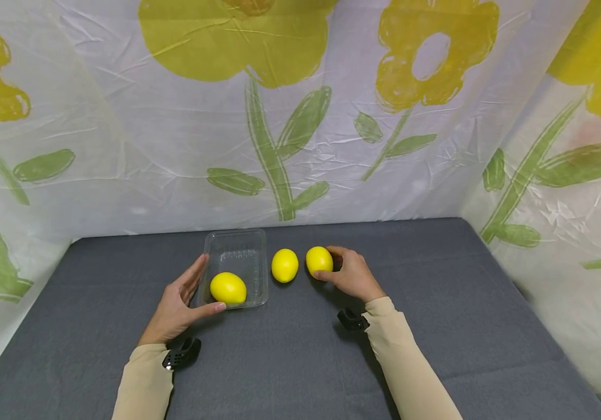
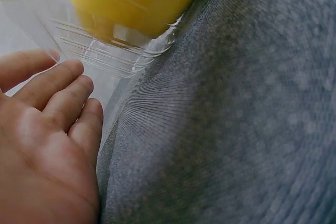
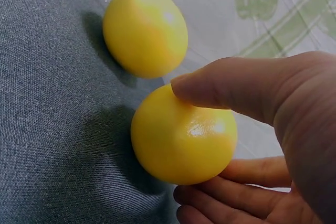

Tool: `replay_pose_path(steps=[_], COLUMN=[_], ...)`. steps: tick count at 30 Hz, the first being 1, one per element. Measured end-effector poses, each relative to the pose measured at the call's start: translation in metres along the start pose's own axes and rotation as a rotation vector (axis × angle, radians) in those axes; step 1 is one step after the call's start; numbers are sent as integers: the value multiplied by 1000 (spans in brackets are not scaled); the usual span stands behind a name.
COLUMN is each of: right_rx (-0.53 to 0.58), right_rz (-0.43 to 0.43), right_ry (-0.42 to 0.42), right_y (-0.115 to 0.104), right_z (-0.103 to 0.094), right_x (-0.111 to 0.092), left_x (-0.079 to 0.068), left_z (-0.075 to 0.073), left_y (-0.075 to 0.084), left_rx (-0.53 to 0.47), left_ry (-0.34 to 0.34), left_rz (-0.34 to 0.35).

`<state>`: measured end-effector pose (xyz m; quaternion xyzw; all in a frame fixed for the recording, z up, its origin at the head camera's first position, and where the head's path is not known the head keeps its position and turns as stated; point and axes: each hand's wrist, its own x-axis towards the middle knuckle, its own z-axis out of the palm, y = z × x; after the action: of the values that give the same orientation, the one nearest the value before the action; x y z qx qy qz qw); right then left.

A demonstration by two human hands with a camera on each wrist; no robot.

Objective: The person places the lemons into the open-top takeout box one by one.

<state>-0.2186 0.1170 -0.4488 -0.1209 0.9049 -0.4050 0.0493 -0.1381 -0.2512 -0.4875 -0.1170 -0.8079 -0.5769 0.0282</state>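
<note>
A clear plastic container [image 1: 241,262] stands on the cloth with one yellow lemon [image 1: 228,288] in its near left part. My left hand [image 1: 176,303] is at its near left corner, fingers fairly straight along the left wall and thumb at the front edge. In the left wrist view, the fingertips [image 2: 79,69] meet the clear wall. To the right of the container sits a second lemon [image 1: 284,265]. My right hand [image 1: 351,273] holds a third lemon [image 3: 181,137] between thumb and fingers, close beside the second. Whether this lemon still touches the cloth I cannot tell.
A dark grey cloth [image 1: 279,361] covers the table. Behind it and at both sides hang pale sheets [image 1: 164,146] printed with yellow flowers and green stems. A dark band with a small device [image 1: 352,319] sits at each wrist.
</note>
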Motion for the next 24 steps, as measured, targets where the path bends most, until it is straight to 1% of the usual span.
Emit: replay_pose_path(steps=[7,15,24], right_rx=[23,29,36], right_rz=[15,-2,-5], right_ry=[-4,-11,9], right_y=[0,1,2], right_z=[0,0,1], right_x=[0,0,1], left_x=[0,1,1], left_z=[1,0,0], left_y=[1,1,0], left_rx=[3,4,-3], left_ry=[7,9,11], left_rz=[-6,-1,0])
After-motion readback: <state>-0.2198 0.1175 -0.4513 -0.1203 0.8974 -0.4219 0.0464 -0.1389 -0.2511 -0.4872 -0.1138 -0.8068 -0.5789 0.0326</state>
